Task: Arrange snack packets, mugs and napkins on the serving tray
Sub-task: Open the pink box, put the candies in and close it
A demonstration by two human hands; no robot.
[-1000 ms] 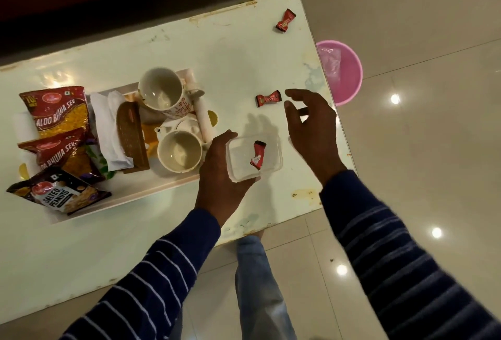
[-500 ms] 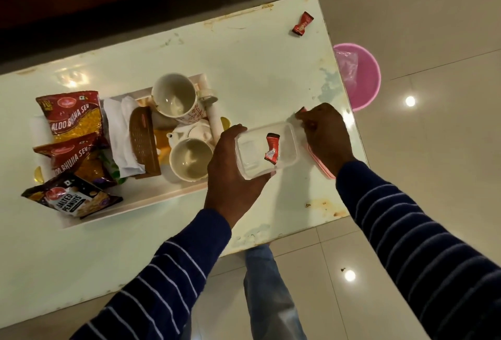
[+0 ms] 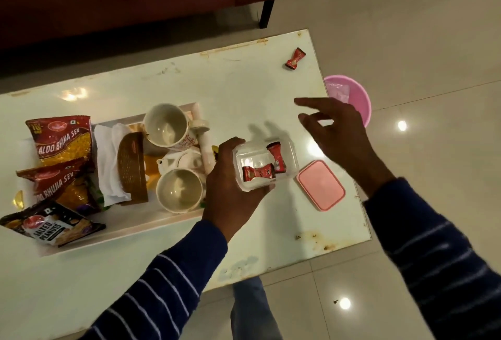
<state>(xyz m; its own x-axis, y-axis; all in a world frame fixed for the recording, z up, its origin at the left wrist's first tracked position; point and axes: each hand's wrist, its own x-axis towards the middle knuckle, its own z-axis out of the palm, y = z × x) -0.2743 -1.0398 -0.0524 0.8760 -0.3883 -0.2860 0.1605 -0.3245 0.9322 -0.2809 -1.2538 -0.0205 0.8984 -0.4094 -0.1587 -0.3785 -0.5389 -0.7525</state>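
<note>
Clear plastic, that's the little tub (image 3: 267,166) in play, gripped from its nine o'clock side by the left hand (image 3: 230,185), fingers wrapped round the wall and holding it just off the table (image 3: 244,90). Two red wrapped sweets (image 3: 259,173) lie inside. Right hand (image 3: 336,133) hovers wide, fingers spread and empty, out at two o'clock from the tub and above the tabletop. Pink lid (image 3: 321,185) lies flat at four o'clock of the tub, just beside it.

One more red sweet (image 3: 295,59) sits alone up near the table's far corner, at about one o'clock from that free hand. Looks to me like that's the target: gathering the stray sweets into the tub before it joins the serving tray (image 3: 151,224).

The tray sits at nine o'clock of the tub and is already busy. Snack packets (image 3: 62,139) are stacked on its nine o'clock end, white napkins (image 3: 108,155) in a brown holder (image 3: 132,169) are in the middle, and two mugs (image 3: 172,128) are nearest the hands.

To do this cleanly, I'd say keep the tub level and steady so the two inside don't tip out, and pinch the wrapper by its body, not its twisted end. Then bring the sweet back to the tub rather than chasing it with both hands. The pink bucket (image 3: 352,95) beyond the table edge means a fumbled sweet could drop off.
</note>
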